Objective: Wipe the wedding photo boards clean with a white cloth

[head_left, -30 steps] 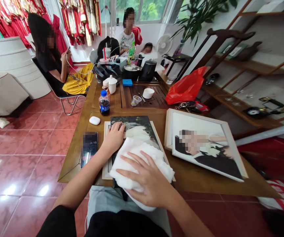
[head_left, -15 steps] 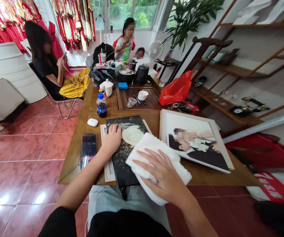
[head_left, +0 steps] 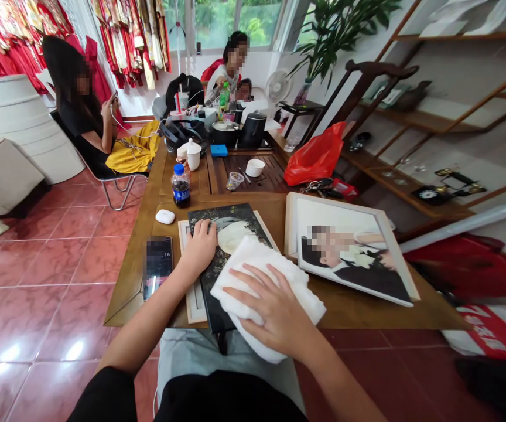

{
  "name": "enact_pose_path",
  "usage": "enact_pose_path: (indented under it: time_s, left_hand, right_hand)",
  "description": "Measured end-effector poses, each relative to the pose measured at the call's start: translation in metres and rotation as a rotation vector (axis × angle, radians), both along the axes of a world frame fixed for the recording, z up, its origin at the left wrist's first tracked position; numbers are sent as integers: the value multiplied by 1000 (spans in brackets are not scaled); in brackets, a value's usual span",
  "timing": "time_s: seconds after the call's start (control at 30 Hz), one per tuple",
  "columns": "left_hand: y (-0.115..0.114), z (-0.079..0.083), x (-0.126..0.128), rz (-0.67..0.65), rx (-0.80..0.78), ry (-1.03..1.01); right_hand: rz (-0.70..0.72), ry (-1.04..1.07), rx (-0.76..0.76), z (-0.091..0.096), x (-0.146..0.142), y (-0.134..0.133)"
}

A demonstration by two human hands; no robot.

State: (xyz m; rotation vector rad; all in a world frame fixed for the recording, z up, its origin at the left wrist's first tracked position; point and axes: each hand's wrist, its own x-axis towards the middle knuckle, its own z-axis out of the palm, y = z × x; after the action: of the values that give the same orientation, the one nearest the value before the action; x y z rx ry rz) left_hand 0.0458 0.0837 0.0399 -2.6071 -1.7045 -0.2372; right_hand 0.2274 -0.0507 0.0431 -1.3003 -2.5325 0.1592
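My left hand (head_left: 199, 249) lies with its fingers extended on the upper left part of a dark photo panel (head_left: 214, 299), which shows a white dress. My right hand (head_left: 274, 308) is spread flat over a folded white cloth (head_left: 246, 261), pressing it on the panel's right side. The cloth hides much of the panel's lower right and hangs past the table's front edge. Beneath the panel, a light wooden frame (head_left: 197, 308) sticks out at the left and upper right. Another framed photo (head_left: 362, 258), of a couple, rests to the right.
On the wooden table (head_left: 147, 208) are a phone (head_left: 157, 266), a white earbud case (head_left: 165, 217), a cola bottle (head_left: 181, 186), a lidded white cup (head_left: 194, 155), a white bowl (head_left: 255, 168) and a red plastic bag (head_left: 317, 155). Two people sit beyond; a shelf (head_left: 415, 126) stands right.
My right hand and the white cloth have slid left across the panel, covering more of its middle. My left hand stays put. The person at the back has turned and leaned to the right.
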Motion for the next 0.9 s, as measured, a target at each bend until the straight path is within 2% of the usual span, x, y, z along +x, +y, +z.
enact_pose_path:
  time_s: [0.2, 0.33, 0.43, 0.57, 0.63, 0.77, 0.9]
  left_hand:
    - [0, -1, 0, -1, 6, 0]
    - [-1, -2, 1, 8, 13, -14]
    - [-1, -3, 1, 10, 13, -29]
    - [1, -4, 0, 6, 7, -51]
    - [1, -4, 0, 3, 5, -58]
    - [2, -3, -1, 3, 8, -65]
    - [1, -2, -2, 5, 41, -60]
  right_hand:
    - [-153, -1, 87, -8, 37, 1]
    - [-233, 24, 79, -4, 42, 3]
    - [-173, 36, 17, 5, 27, 4]
    - [15, 42, -91, 15, -11, 5]
    - [64, 46, -112, 15, -29, 5]
    - [54, 67, -92, 12, -43, 4]
    - [19, 82, -54, 9, -35, 1]
